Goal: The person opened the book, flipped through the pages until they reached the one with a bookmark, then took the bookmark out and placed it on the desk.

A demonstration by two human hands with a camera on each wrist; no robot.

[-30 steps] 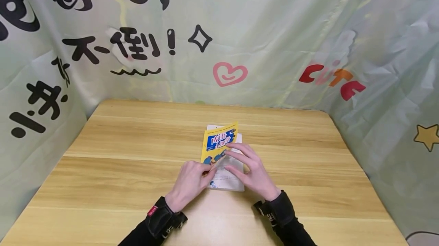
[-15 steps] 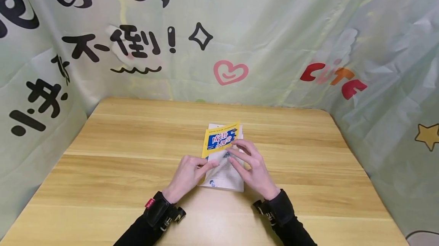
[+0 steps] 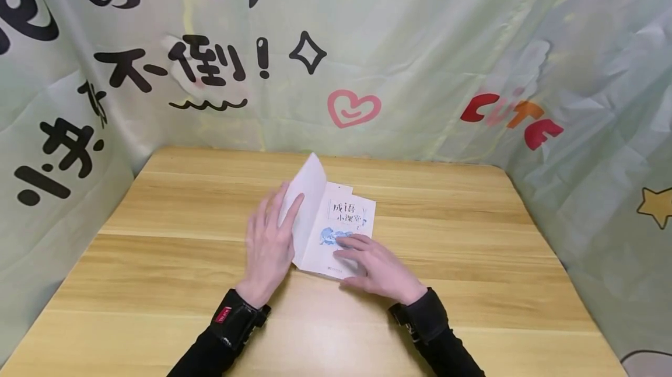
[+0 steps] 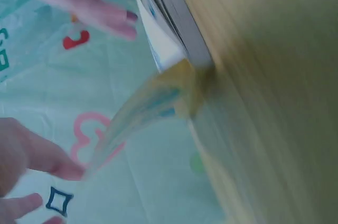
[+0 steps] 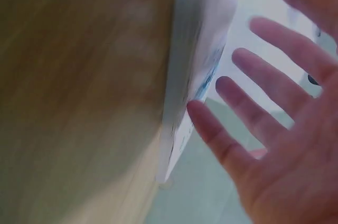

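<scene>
Your paperback (image 3: 325,225) is lying on the wood-grain table (image 3: 173,248), between your two hands, with its title page (image 3: 346,218) facing up and reading 成语小课堂. The front cover (image 3: 311,189) is standing raised on your left, white on the inside, yellow on the outside, and curving in an arch in the left wrist view.

Your left hand (image 3: 270,243) is supporting that cover with fairly straight fingers, the thumb lying over the inner face; it is not clenching, and I cannot tell how firmly it is pressing. Your right hand (image 3: 383,269) is grasping nothing: its fingers are spreading over the lower title page, and I cannot tell whether every tip is touching paper.

The likeliest trouble is spring-back: because the cover is bowing, a slipping thumb could be letting it flip over onto your right fingers. Pushing it too flat could be creasing it beside the spine. If your right hand is only hovering, the paperback could be sliding or twisting on the smooth-looking table under a sideways push. Your right thumb is sitting near the bottom edge, so it could be catching and crumpling a few leaves. A white paper layer (image 3: 341,189) is jutting past the top edge; if it is loose, which I cannot tell, it could be shifting too.
</scene>
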